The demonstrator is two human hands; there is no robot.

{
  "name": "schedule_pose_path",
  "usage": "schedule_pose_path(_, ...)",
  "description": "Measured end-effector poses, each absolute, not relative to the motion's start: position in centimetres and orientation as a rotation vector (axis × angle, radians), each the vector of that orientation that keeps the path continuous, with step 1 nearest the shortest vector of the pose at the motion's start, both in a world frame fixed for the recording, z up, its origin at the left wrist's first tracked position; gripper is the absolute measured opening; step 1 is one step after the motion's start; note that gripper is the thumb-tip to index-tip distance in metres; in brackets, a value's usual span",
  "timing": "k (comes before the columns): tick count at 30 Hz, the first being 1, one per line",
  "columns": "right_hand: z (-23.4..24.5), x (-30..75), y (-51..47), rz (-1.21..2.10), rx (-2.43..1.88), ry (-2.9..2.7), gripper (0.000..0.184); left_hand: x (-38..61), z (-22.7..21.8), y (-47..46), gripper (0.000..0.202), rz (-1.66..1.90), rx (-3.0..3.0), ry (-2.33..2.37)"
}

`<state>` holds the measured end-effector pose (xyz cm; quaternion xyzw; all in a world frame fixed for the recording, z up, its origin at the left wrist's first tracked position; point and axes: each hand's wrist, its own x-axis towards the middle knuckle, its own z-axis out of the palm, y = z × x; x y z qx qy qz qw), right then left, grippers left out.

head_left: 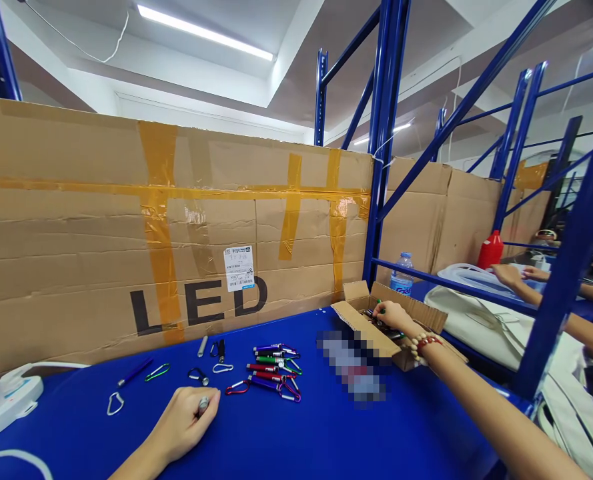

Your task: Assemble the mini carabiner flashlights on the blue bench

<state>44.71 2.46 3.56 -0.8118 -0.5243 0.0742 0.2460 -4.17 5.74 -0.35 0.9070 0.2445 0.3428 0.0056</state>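
Holding a small silver tube [203, 405] low over the blue table [286, 443], left hand [189, 417] curled shut around it; right hand [395, 316] is in the cardboard box [366, 333], can't tell if it's clamped on anything. Looks partway: a row of clipped flashlights [266, 377] lies grouped, while a purple flashlight [135, 373], green clip [157, 372] and the box contents remain.

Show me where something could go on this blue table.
The blue table has room in front, between left hand and right forearm, and a smaller patch between left hand and white device. Colored tubes crowd the middle.
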Motion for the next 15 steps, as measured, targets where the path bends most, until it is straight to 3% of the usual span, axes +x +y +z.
schedule_pose_path(6,6.2,45.0,6.8,0.227,-2.261,-1.446,0.005,-4.3,-0.7,6.0,0.034,1.042,2.832,0.792)
schedule_pose_path(11,6.5,45.2,6.0,0.135,-2.293,-1.559,0.019,-4.3,-0.7,6.0,0.034,1.026,2.809,0.805)
schedule_pose_path(15,6.5,44.5,5.6,0.200,-2.353,-1.639,0.017,-4.3,-0.5,5.8,0.034,1.029,2.791,0.806)
